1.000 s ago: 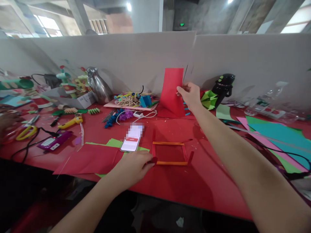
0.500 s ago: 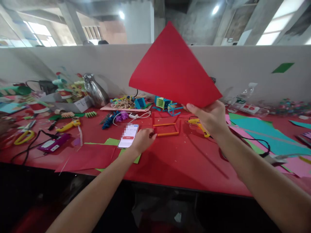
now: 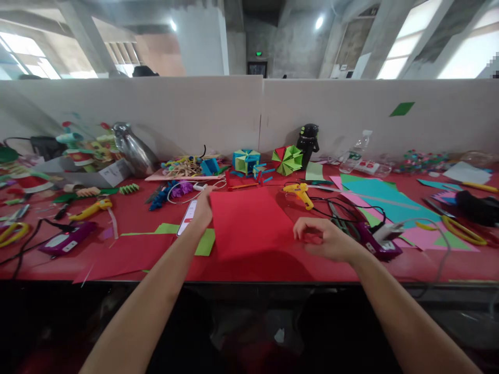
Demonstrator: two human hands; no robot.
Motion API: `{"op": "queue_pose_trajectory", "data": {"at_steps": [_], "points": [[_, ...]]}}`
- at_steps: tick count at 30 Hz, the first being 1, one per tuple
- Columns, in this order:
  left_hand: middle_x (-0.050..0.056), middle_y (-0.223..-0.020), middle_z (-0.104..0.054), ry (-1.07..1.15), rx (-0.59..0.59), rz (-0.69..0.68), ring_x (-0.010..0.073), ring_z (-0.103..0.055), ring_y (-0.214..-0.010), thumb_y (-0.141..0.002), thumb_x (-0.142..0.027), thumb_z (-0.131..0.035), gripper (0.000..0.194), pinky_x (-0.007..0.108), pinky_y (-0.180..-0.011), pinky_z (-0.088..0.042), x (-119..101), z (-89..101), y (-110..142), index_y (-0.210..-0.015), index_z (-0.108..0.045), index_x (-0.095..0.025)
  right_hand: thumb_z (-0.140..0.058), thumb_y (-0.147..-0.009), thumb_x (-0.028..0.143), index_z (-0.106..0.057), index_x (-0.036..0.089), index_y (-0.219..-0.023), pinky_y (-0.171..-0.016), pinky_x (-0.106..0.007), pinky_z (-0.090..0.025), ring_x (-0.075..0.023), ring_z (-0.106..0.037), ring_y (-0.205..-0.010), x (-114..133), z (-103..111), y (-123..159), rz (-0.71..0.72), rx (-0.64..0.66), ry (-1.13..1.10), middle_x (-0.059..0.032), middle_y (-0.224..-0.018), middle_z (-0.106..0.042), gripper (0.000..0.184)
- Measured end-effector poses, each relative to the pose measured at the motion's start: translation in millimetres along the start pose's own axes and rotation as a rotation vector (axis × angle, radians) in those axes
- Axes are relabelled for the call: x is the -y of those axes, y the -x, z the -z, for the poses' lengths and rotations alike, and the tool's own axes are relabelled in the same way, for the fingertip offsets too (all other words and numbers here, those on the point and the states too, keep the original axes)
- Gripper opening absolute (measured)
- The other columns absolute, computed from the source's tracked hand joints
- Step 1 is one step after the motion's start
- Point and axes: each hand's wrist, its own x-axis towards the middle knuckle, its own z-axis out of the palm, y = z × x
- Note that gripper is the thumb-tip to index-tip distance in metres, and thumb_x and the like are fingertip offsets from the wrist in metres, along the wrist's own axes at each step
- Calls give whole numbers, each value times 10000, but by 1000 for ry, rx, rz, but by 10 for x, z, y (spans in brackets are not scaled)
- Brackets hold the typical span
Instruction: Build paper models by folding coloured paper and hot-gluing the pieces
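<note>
- Our right hand [image 3: 326, 238] is loosely curled with nothing gripped that we can see; our left hand [image 3: 203, 206] is at the far left corner of the red sheet [image 3: 249, 223], but we can't tell if it's pinching it.
- That sheet sits between our hands, right-hand fingertips just by its right edge.
- Just past its far edge there's a red-and-orange stick frame [image 3: 246, 185], partly hidden by the sheet.
- Our left arm covers part of the phone [image 3: 188, 217].
- Yellow glue gun [image 3: 301, 194] beyond our right hand, purple power strip [image 3: 377, 243] off to its right.
- All on a cluttered red table [image 3: 249, 272], grey partition [image 3: 343, 104] behind, concrete pillars and ceiling lights past that.
</note>
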Motion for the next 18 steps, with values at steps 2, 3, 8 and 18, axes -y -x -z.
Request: {"op": "queue_pose_trajectory", "data": {"at_steps": [2,3,8,18], "points": [[119,-1174,-652,0,-82,35,219,-650,-983,-971,-304,-582,315,399,-882,-547,-39,52,85,-1226,-588,-120,-657,-772,213,-584,207,-797,-728,-278,-473,-155,-582,-767,-5,44,101,-49,72,56,-1,-831,-646,77],[116,-1144,-666,12,-117,31,201,-654,-928,-970,-292,-566,291,366,-852,-545,-94,77,175,-1202,-591,-119,-664,-789,245,-589,204,-792,-715,-270,-464,-152,-575,-755,-23,45,139,-83,101,82,5,-813,-643,85],[54,-1175,-690,98,290,-385,205,-649,-1049,-938,-478,-613,340,324,-894,-511,-610,152,940,-1164,-643,-226,-696,-809,359,-626,202,-799,-661,-270,-427,-155,-560,-714,-230,-76,152,-178,179,193,12,-762,-639,172],[2,-967,-720,-371,383,-598,181,-670,-878,-998,-223,-541,175,319,-742,-437,-609,-234,1392,-1042,-710,-241,-752,-798,456,-673,292,-1188,-1059,-464,-399,-287,-562,-1206,-157,-185,209,-40,203,295,-74,-1268,-651,431]]}}
